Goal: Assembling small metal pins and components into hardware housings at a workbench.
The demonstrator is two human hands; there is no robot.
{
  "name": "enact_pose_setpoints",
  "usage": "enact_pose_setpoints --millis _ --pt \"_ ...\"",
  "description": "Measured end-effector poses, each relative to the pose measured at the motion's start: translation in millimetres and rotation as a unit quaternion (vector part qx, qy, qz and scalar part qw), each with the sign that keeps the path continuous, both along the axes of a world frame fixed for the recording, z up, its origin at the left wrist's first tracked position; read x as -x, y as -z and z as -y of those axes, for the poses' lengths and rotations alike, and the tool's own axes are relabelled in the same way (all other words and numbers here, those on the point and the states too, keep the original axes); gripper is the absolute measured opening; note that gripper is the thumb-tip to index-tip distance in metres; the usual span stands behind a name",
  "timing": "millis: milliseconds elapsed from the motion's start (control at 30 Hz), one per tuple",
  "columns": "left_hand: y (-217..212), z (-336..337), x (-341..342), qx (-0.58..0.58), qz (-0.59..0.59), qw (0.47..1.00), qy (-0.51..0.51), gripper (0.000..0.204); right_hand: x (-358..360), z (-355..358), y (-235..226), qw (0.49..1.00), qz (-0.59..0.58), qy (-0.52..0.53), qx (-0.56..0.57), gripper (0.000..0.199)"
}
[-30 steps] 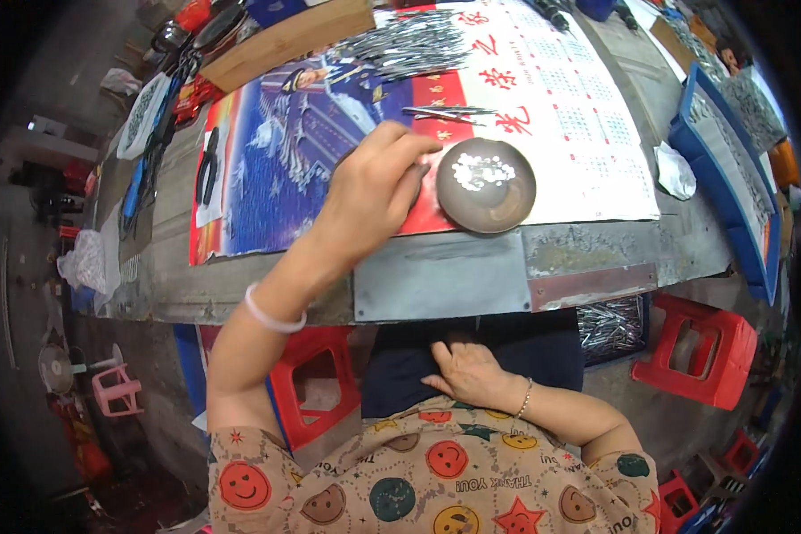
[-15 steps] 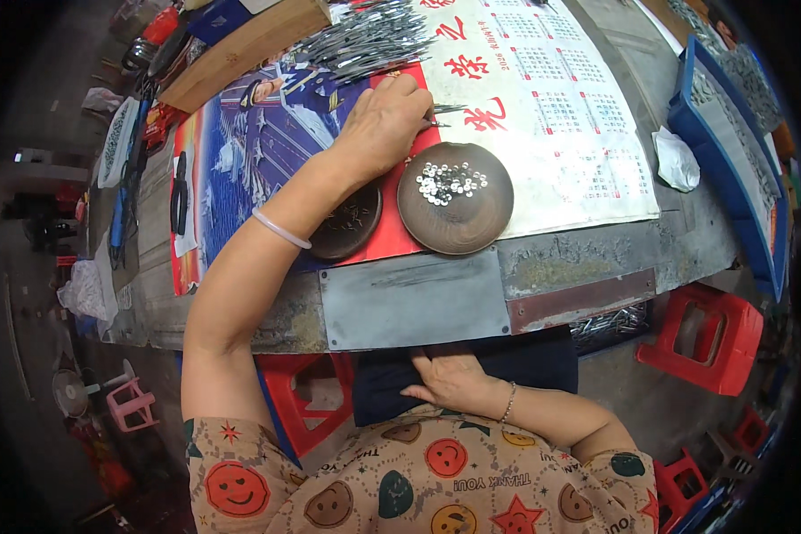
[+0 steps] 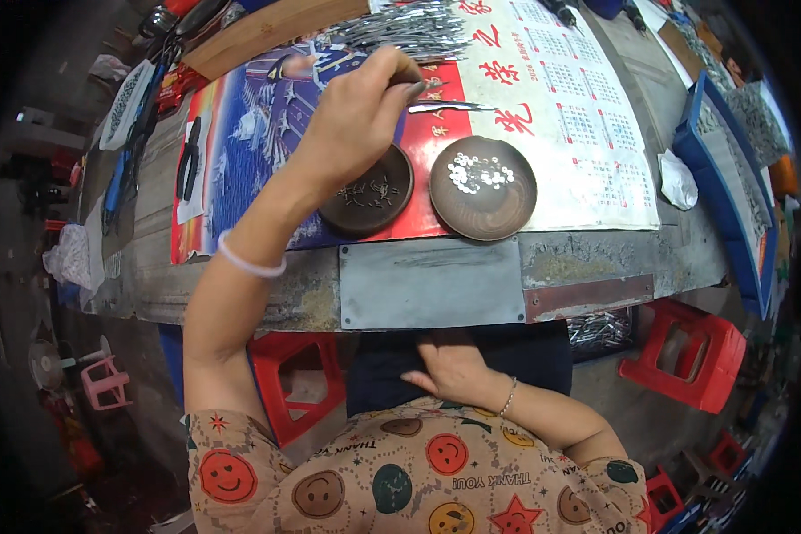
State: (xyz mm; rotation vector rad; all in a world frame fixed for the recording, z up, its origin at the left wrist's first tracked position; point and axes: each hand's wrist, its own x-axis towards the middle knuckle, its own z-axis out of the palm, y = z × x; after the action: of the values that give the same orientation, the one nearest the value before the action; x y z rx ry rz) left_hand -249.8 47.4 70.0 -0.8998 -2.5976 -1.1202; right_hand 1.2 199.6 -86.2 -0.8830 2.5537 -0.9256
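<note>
My left hand (image 3: 354, 114) hangs over the left part of a calendar poster (image 3: 587, 191), thumb and fingers pinched together. Whatever small thing is between the fingertips is too blurred to name. Just beyond them lie a few slim metal pieces (image 3: 454, 107) on the red strip. Partly under my left wrist sits a dark round dish (image 3: 378, 214) with small thin pins in it. To its right, a brown wooden dish (image 3: 481, 214) holds small shiny, clear-looking rings (image 3: 481, 173). My right hand (image 3: 461, 369) rests on my lap below the table edge, thumb spread, some fingertips hidden.
A heap of slim metal pieces (image 3: 405, 31) lies at the back beside a wooden board (image 3: 271, 36). Black-handled pliers (image 3: 189, 160) lie at left. A blue tray (image 3: 730, 196) and crumpled white wad (image 3: 677, 181) are at right. Red stools (image 3: 694, 356) stand below.
My left hand has risen off the poster by the metal heap, its fingertips still pinched. The view has shifted a little, uncovering more of the dark dish. My right hand stays on my lap.
</note>
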Motion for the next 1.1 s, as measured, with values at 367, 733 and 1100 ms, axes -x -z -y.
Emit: enact_pose_setpoints --millis 367,733,1100 --pt "23 58 -194 -0.344 0.321 0.876 -0.105 0.022 10 9 5 0.996 -0.067 0.060 -0.015 0.058" --pt "60 46 -259 -0.408 0.405 0.817 -0.038 0.023 19 -2 -79 0.967 0.206 -0.083 0.126 0.024" --pt "64 55 -270 -0.454 0.424 0.782 -0.059 0.020 149 12 -146 0.988 -0.138 0.015 0.074 0.013"
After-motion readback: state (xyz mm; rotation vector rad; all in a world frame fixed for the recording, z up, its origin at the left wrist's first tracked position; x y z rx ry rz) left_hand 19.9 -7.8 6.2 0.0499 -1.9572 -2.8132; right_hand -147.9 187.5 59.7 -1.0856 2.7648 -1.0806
